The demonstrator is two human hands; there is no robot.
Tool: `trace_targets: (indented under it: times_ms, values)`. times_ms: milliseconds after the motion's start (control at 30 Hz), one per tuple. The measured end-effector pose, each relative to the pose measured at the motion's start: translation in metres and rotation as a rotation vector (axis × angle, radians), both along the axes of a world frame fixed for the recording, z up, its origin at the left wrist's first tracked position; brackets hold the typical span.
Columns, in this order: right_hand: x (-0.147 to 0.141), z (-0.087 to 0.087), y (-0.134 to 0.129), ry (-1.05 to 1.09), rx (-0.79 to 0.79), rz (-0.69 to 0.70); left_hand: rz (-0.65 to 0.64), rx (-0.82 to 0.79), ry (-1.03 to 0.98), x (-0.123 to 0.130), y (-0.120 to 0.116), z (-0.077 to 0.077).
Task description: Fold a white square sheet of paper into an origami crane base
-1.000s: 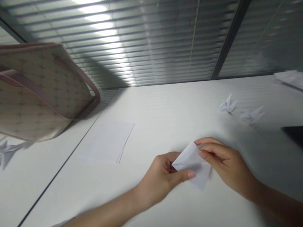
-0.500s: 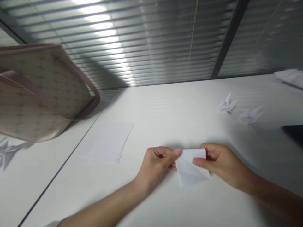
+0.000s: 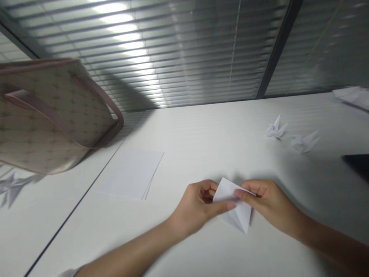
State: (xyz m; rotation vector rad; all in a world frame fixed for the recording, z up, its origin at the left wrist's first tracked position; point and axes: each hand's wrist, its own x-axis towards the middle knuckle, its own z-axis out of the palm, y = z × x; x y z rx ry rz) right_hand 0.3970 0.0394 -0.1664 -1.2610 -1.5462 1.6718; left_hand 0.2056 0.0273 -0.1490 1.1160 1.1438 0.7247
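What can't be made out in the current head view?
All in the head view:
Folded paper: back turned away; front partly covered by the left hand and right hand.
Stacked sheets: overlap hides their number.
Bag: cut off by left edge.
Dark object: cut off by right edge, unidentifiable.

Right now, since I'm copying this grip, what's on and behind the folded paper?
Thumbs of the left hand and right hand lie on the folded paper. Behind it, other fingers show partly past its edges; its far side and any fingertips there are covered.
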Motion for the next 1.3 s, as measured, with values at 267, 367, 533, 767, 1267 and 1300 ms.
trace_targets:
  times_ms: [267, 367, 533, 767, 1267, 1300]
  values:
    - [0.0, 0.002, 0.003, 0.028, 0.036, 0.003, -0.253, -0.128, 0.009, -0.005, 0.004, -0.001]
    - [0.002, 0.0, 0.005, -0.1, 0.161, -0.012, -0.326, -0.09, 0.071, -0.005, 0.005, -0.001]
    - [0.004, -0.011, 0.012, -0.249, 0.433, -0.066, -0.211, 0.204, 0.399, -0.009, 0.002, -0.007]
    - [0.008, -0.02, 0.027, -0.407, 0.726, -0.101, -0.625, 1.088, 0.85, -0.013, -0.01, -0.004]
    - [0.028, -0.017, 0.032, -0.712, 1.113, 0.477, -0.725, 1.047, 1.109, -0.011, -0.027, -0.009]
    - [0.028, -0.016, 0.035, -0.713, 1.112, 0.491, -0.712, 1.085, 1.127, -0.011, -0.029, -0.012]
